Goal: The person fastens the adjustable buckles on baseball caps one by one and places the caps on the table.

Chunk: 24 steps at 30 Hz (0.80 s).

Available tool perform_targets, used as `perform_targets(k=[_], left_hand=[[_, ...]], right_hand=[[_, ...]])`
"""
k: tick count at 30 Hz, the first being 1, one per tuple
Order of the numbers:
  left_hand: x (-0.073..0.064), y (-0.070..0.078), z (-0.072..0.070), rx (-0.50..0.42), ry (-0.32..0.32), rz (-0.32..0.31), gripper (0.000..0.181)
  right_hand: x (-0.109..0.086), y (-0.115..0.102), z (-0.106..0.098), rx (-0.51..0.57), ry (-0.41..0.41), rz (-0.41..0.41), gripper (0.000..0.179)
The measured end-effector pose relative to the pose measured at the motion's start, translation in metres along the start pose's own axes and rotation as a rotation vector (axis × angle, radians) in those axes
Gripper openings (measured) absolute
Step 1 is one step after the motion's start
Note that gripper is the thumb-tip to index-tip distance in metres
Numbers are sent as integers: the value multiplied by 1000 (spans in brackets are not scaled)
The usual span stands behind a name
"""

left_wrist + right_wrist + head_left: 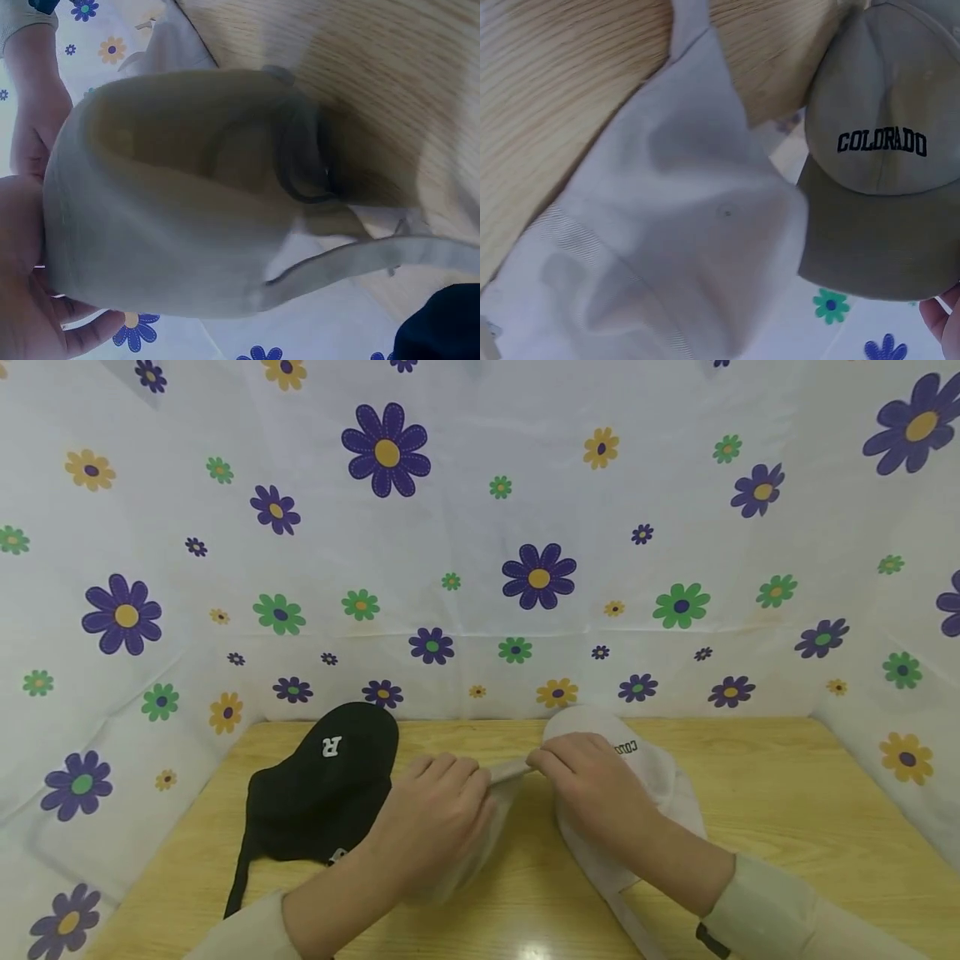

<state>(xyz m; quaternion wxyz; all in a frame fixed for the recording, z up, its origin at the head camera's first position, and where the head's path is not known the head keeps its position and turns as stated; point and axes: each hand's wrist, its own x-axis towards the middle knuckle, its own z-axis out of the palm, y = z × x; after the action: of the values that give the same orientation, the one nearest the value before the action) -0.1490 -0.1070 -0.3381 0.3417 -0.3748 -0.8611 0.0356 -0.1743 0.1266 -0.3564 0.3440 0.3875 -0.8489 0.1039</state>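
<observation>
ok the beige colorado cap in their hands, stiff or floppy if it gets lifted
On the beige cap, the brim is probably stiff, since it looks smooth and unwrinkled. The crown may flex, as its fabric looks thin and creased. The strap will likely dangle, as it trails from the edge.

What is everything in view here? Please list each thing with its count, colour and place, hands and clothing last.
Beige cap: 1, beige with dark "COLORADO" lettering, held above the table between the hands
Black cap: 1, black with a white "R", on the table to the left
Pale cap: 1, pinkish white with dark lettering partly hidden, on the table to the right
Table: 1, light wood grain, under the caps
Flowered cloth: sheet count unclear, white with purple, green and orange flowers, behind and beside the table
Dark band: 1, blackish, at the right wrist
Sleeves: 2, pale, on the forearms
Left hand: 1, bare, gripping the beige cap
Right hand: 1, bare, fingers pinching the beige cap's edge
</observation>
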Motion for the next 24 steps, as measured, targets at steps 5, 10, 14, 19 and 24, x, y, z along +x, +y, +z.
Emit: perform_targets(k=[5, 10, 14, 19, 24], left_hand=[[4, 1, 0, 21, -25, 21, 19], [4, -3, -2, -6, -40, 42, 13], [4, -6, -4, -24, 6, 44, 11], [3, -8, -3, -29, 84, 33, 12], [1, -9, -2, -64, 162, 39, 14]], right_hand=[[3, -8, -2, 16, 14, -45, 25], [5, -8, -6, -8, 16, -55, 15], [7, -1, -7, -54, 43, -53, 15], [5, 10, -6, -78, 90, 1, 33], [0, 15, -8, -55, 1, 150, 43]])
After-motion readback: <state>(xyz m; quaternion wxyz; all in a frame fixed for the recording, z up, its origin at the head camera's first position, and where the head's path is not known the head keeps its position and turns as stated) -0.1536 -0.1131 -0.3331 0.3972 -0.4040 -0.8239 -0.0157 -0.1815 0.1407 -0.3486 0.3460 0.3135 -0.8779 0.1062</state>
